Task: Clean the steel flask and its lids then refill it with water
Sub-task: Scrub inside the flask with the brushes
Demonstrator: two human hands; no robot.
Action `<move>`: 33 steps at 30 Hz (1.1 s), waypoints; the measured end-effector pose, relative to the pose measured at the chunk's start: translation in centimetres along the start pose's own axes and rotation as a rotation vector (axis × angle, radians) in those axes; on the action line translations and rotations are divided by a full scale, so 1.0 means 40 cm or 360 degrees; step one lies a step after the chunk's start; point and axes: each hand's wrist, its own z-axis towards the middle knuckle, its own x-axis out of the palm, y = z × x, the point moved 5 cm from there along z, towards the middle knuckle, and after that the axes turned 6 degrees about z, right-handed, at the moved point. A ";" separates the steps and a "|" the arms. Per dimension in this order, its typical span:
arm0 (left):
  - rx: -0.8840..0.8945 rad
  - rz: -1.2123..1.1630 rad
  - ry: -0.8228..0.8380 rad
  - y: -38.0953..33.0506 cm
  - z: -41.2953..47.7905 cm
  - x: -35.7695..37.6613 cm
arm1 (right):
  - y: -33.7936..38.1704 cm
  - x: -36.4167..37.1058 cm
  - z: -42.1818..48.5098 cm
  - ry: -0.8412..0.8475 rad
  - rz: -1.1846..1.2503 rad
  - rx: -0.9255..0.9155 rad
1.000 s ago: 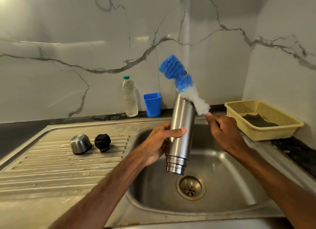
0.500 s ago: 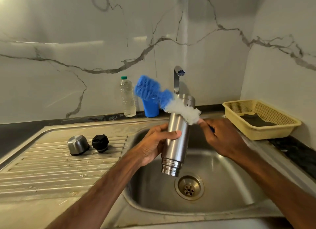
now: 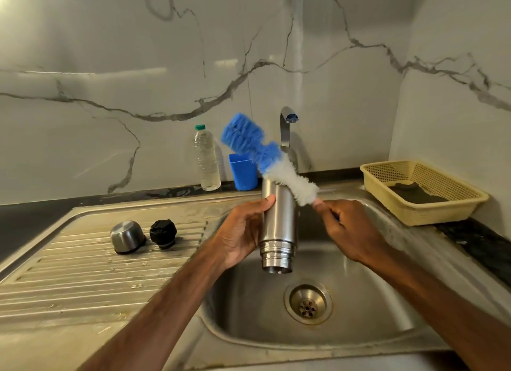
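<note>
My left hand (image 3: 243,232) grips the steel flask (image 3: 278,226) upside down over the sink basin (image 3: 345,301), its open threaded mouth pointing at the drain. My right hand (image 3: 351,229) grips the handle of a bottle brush (image 3: 272,160) with white bristles and a blue sponge head. The brush lies slanted across the flask's upturned base, its white bristles against the steel. The steel cup lid (image 3: 127,236) and the black stopper lid (image 3: 163,233) sit side by side on the ribbed drainboard (image 3: 83,273) to the left.
A tap (image 3: 286,127) stands behind the basin with no water running. A clear plastic water bottle (image 3: 206,159) and a blue cup (image 3: 243,172) stand against the marble wall. A yellow mesh basket (image 3: 423,190) holding a dark cloth sits on the counter at right.
The brush has swung left across the flask's base and then back to the right and up. The flask shifted slightly left and stays inverted in my left hand.
</note>
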 end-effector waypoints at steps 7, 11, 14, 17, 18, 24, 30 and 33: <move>-0.0079 0.0170 0.0208 0.015 0.003 0.008 | -0.039 -0.063 0.045 -0.0274 0.0090 0.0070; -0.0067 0.0155 0.0271 0.017 -0.002 0.044 | -0.050 -0.072 0.030 -0.0351 0.0235 0.0014; -0.0078 -0.0002 0.0220 0.005 -0.003 0.026 | -0.020 -0.031 0.009 -0.0109 0.0217 -0.0138; -0.0086 -0.0024 0.0248 0.001 -0.004 0.011 | -0.035 -0.029 0.031 -0.0109 0.0140 -0.0078; -0.0085 -0.0012 0.0271 0.002 -0.005 0.014 | -0.046 -0.039 0.042 -0.0178 0.0150 -0.0019; -0.0101 0.0217 0.0248 0.017 -0.002 0.028 | -0.037 -0.053 0.029 -0.0254 0.0120 -0.0126; -0.0077 0.0175 0.0132 0.014 0.003 0.010 | -0.050 -0.041 0.045 -0.0253 0.0107 0.0002; -0.0050 0.0028 0.0059 0.002 0.003 0.004 | -0.025 -0.012 0.013 -0.0091 0.0117 -0.0168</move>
